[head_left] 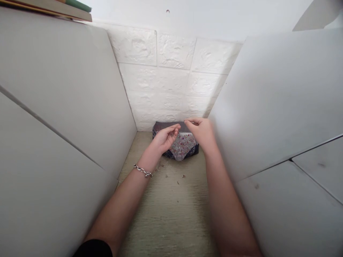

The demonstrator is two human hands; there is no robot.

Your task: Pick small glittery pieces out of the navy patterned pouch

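Observation:
A dark patterned box [194,150] stands on the floor against the back wall, with a clear bag of small multicoloured beads [182,145] lying in and over its front. Above its left part is my left hand [168,137], fingers curled and thumb against the fingertips; what they hold, if anything, is too small to name. My right hand [200,130] hovers over the box's right side, thumb and forefinger brought together in a pinch. Nothing between those tips can be made out. A small gap separates the two hands. A silver chain bracelet [143,171] circles my left wrist.
Pale cabinet sides rise at the left [66,82] and right [281,96], leaving a narrow space between. White brick-pattern wall [171,82] closes the back. Small bits lie on the greenish wooden floor [166,210]. Books [53,9] rest atop the left cabinet.

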